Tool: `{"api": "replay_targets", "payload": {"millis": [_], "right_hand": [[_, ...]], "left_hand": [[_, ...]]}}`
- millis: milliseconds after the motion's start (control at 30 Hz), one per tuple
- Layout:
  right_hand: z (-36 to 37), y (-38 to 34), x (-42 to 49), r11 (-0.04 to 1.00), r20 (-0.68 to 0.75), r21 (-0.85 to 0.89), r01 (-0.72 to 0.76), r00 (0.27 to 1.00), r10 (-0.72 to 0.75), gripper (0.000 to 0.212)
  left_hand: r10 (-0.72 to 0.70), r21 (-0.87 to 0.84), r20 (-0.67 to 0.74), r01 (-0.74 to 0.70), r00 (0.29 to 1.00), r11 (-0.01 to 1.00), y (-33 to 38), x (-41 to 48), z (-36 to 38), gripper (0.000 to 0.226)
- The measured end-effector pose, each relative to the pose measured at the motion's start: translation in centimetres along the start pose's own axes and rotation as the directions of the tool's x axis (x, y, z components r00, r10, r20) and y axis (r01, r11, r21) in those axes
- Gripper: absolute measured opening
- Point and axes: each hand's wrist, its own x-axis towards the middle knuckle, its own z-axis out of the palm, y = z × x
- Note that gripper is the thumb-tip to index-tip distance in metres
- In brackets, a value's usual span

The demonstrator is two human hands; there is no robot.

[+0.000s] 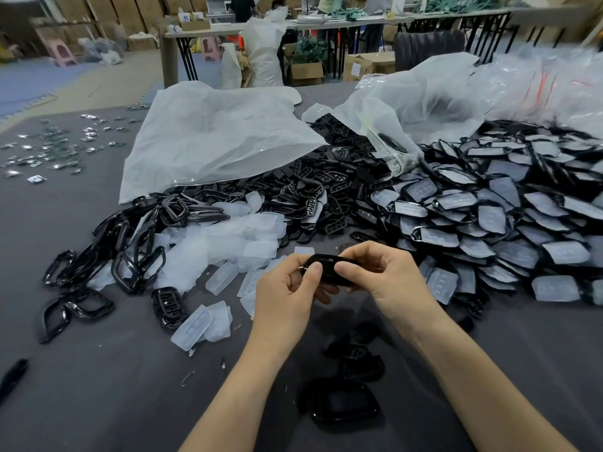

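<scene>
Mostly hidden: black shell [329,270], perhaps two-piece, between hands.

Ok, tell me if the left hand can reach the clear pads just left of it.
Likely yes: the clear pads lie uncovered with bare cloth between, but the left hand pinches the black shell and must release it first.

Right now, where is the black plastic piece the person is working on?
In the head view, the black piece sits below centre, pinched between the left hand and right hand, above the grey table, near the clear pads.
</scene>
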Motion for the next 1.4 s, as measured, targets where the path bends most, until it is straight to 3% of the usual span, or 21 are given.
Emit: {"api": "replay_targets", "payload": {"millis": [267, 367, 467, 567, 633, 667, 767, 800, 867, 933, 1000, 1100, 1200, 1400], "right_hand": [[-0.5, 0.1, 0.0, 0.986, 0.058, -0.151, 0.068, 0.997, -0.060, 0.019], [-0.4, 0.3, -0.1, 0.958, 0.048, -0.262, 0.117, 0.993, -0.108, 0.016], [-0.3, 0.3, -0.2, 0.919, 0.040, -0.363, 0.152, 0.988, -0.148, 0.016], [-0.2, 0.2, -0.2, 0.931, 0.037, -0.328, 0.158, 0.987, -0.155, 0.019], [-0.1, 0.2, -0.1, 0.943, -0.017, -0.291, 0.161, 0.985, -0.173, 0.017], [-0.1, 0.3, 0.0, 0.929, -0.057, -0.326, 0.177, 0.977, -0.206, 0.016], [0.2, 0.7, 0.0, 0.770, -0.016, -0.566, 0.295, 0.929, -0.369, 0.003], [0.4, 0.9, 0.0, 0.694, 0.052, -0.638, 0.335, 0.917, -0.395, 0.008], [1.0, 1.5, 0.2, 0.573, 0.233, -0.727, 0.379, 0.920, -0.314, 0.026], [1.9, 2.2, 0.5, 0.496, 0.358, -0.774, 0.393, 0.918, -0.170, 0.040], [2.7, 2.7, 1.0, 0.439, 0.352, -0.824, 0.357, 0.931, -0.096, 0.043], [3.2, 2.7, 1.4, 0.410, 0.245, -0.863, 0.295, 0.955, -0.169, 0.033], [3.4, 2.8, 1.3, 0.315, 0.229, -0.897, 0.310, 0.936, -0.268, 0.021], [3.6, 3.1, 1.9, 0.304, 0.207, -0.910, 0.281, 0.945, -0.254, 0.034]], "left_hand": [[0.029, 0.130, 0.019, -0.031, 0.999, 0.991, -0.7, -0.1, -0.2, 0.019], [0.001, 0.093, 0.062, -0.007, 0.998, 0.996, -0.7, -0.3, -0.1, 0.023], [0.063, 0.218, 0.100, -0.084, 0.993, 0.972, -0.9, -0.1, -0.6, 0.022], [0.096, 0.273, 0.138, -0.131, 0.986, 0.953, -1.1, 0.0, -1.3, 0.024], [0.111, 0.226, 0.071, -0.124, 0.991, 0.966, -0.9, 0.0, -1.3, 0.026], [0.103, 0.171, -0.032, -0.096, 0.994, 0.981, -0.8, 0.1, -1.2, 0.026], [0.020, -0.043, -0.396, -0.040, 0.918, 0.998, -0.9, 0.9, -2.0, 0.023], [-0.005, -0.101, -0.473, -0.048, 0.881, 0.994, -1.0, 1.2, -2.5, 0.022], [-0.050, -0.196, -0.558, -0.073, 0.828, 0.978, -1.0, 1.5, -3.4, 0.019], [-0.081, -0.260, -0.576, -0.089, 0.813, 0.962, -0.9, 1.5, -3.5, 0.017], [-0.098, -0.300, -0.561, -0.092, 0.822, 0.949, -0.9, 1.3, -3.3, 0.019], [-0.095, -0.294, -0.535, -0.079, 0.839, 0.953, -0.8, 1.2, -2.8, 0.022], [-0.077, -0.267, -0.517, -0.075, 0.853, 0.961, -0.7, 1.2, -2.4, 0.023], [-0.111, -0.271, -0.423, -0.009, 0.899, 0.963, -0.9, 1.3, -2.0, 0.028]]}}
